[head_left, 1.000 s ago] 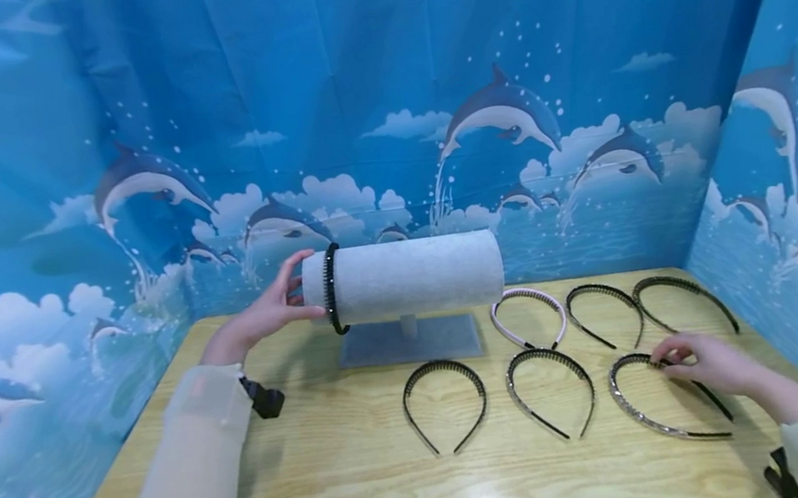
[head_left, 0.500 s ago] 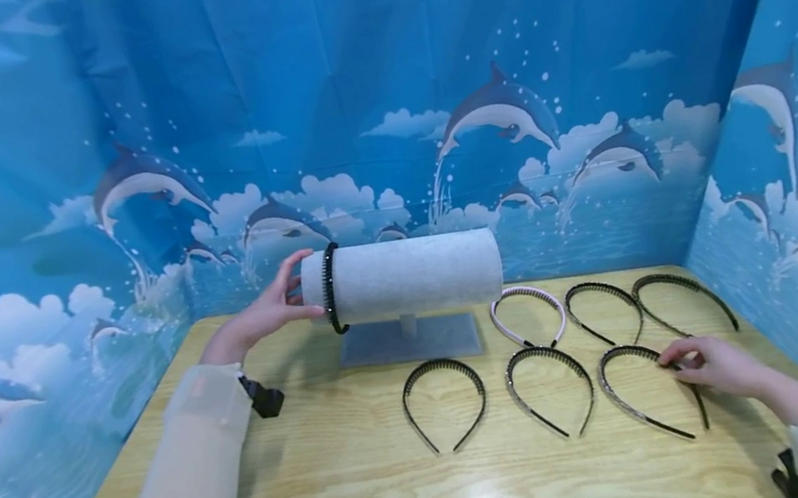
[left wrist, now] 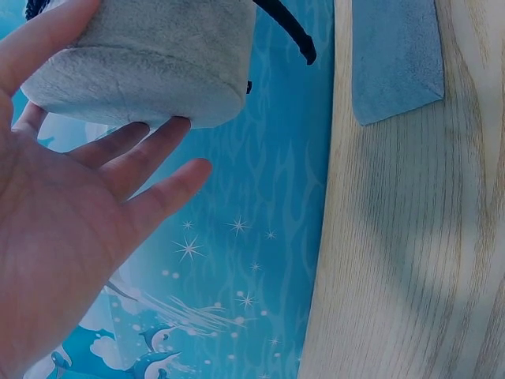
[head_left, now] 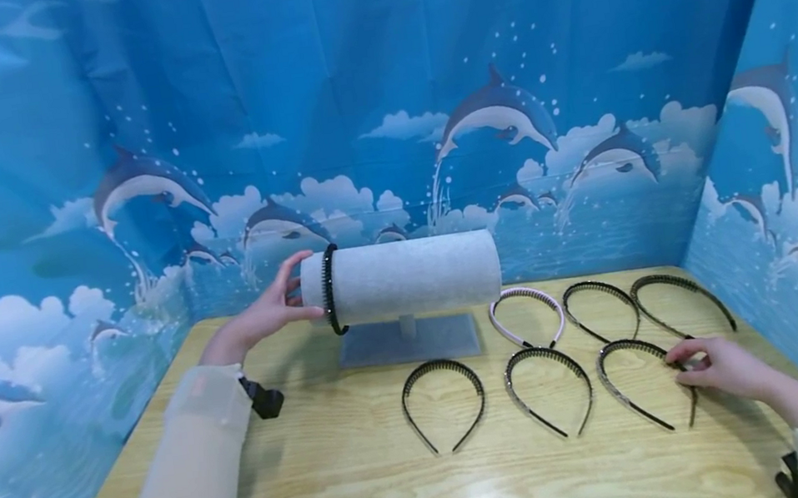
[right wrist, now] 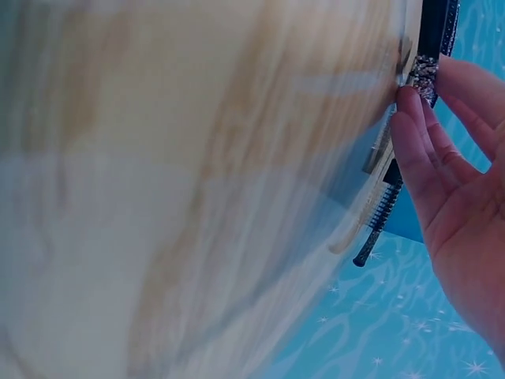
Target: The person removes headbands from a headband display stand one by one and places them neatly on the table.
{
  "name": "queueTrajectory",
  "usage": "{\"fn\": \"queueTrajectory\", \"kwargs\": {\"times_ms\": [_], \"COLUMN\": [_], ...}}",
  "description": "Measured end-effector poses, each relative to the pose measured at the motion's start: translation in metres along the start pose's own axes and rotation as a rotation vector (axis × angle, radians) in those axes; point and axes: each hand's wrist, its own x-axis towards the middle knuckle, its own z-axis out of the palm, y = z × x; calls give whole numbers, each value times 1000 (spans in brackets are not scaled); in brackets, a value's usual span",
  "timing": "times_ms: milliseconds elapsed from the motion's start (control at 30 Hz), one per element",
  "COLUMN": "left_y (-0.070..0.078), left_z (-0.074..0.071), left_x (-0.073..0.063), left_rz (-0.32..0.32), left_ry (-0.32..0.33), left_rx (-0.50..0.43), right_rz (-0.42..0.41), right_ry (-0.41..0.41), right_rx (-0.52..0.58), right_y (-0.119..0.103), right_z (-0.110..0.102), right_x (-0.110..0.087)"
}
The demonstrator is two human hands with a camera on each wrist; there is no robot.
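Note:
A grey velvet headband display stand (head_left: 417, 273), a horizontal roll on a flat base, stands at the back of the table. My left hand (head_left: 266, 308) holds the roll's left end, thumb in front and index finger over the top; in the left wrist view other fingers touch the end face. Around the roll, near that hand, sits a black beaded headband (head_left: 330, 290). At the right, my right hand (head_left: 725, 368) pinches the right side of a black headband with a glittery silver side (head_left: 617, 388). The right wrist view shows thumb and fingertips meeting on a sparkly band (right wrist: 424, 73).
Beside the held headband lies a dark toothed headband (head_left: 545, 352), and further left another black one (head_left: 439, 366). Behind them are a pink headband (head_left: 523, 291) and two dark headbands, one (head_left: 593, 286) next to the other (head_left: 676, 280). A dolphin-print curtain surrounds the wooden table (head_left: 355, 490).
My right hand has turned the glittery headband on the table, so its ends swung left and now point toward the front. The left hand stays on the roll.

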Motion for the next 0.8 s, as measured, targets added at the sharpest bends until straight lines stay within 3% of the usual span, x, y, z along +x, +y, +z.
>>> {"fn": "queueTrajectory", "kwargs": {"times_ms": [200, 367, 500, 800], "left_y": [0, 0, 0, 0], "left_z": [1, 1, 0, 0], "left_x": [-1, -1, -1, -1], "left_rz": [1, 1, 4, 1], "left_ry": [-6, -6, -8, -5], "left_rx": [-13, -25, -25, -5], "right_rz": [85, 170, 190, 15], "right_ry": [-3, 53, 95, 210], "right_rx": [-10, -100, -125, -57], "right_y": [-8, -21, -40, -117], "right_z": [-2, -8, -14, -10], "right_x": [1, 6, 17, 65]}}
